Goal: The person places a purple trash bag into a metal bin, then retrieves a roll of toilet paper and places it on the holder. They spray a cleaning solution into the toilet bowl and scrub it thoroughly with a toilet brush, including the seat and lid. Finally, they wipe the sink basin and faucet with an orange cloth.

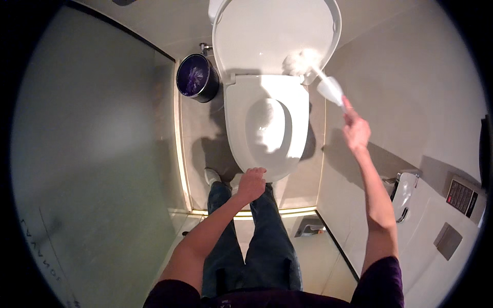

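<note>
A white toilet seat (pixel 237 120) with an oval opening lies below me, and its raised white lid (pixel 272 31) stands behind it. My right hand (pixel 356 129) is closed round the handle of a white toilet brush (pixel 330 89), out to the right of the seat. The brush's fluffy white head (pixel 302 62) is up by the lid's lower right part, near the hinge; I cannot tell whether it touches. My left hand (pixel 251 184) is at the seat's front edge with its fingers curled over it; part of the fingers is hidden.
Left of the toilet stands a dark bin (pixel 198 78) with a purple liner, below a small metal valve (pixel 205 48). A frosted glass panel (pixel 97 154) closes off the left side. On the right wall are a paper holder (pixel 405 195) and a control panel (pixel 462 197).
</note>
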